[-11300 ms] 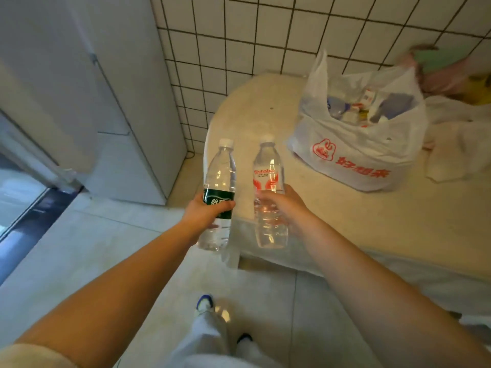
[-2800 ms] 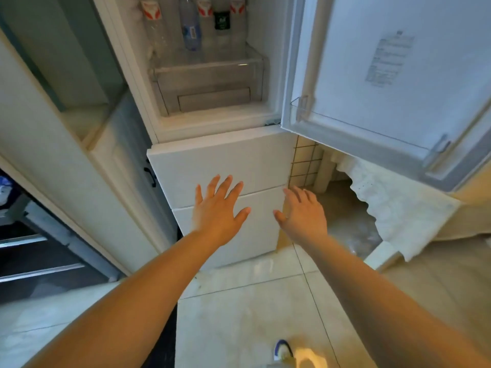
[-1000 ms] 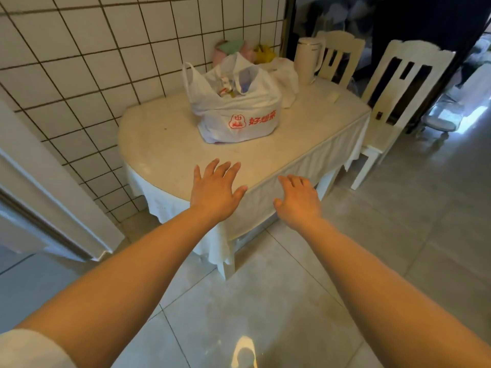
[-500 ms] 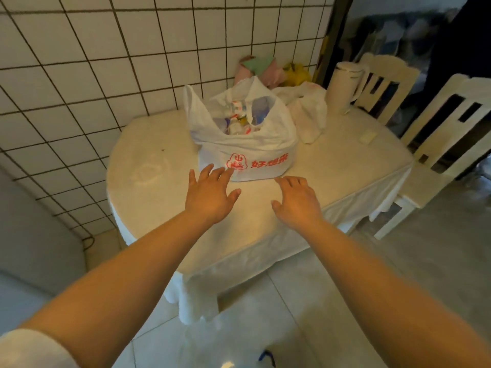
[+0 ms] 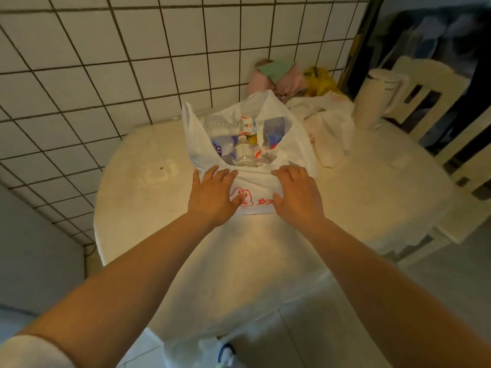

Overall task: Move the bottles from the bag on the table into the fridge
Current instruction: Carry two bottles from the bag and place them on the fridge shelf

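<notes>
The left hand [image 5: 212, 197] is hovering flat, fingers straight, holding nothing, at the bag's [image 5: 252, 179] seven o'clock. Bottles [image 5: 243, 152] are lying inside the bag on the table [image 5: 148, 197]. The right hand [image 5: 296, 195] is reaching at five o'clock, fingers relaxed, empty.

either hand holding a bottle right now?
No. The left hand and right hand are open and empty near the bag; bottles remain inside.
</notes>
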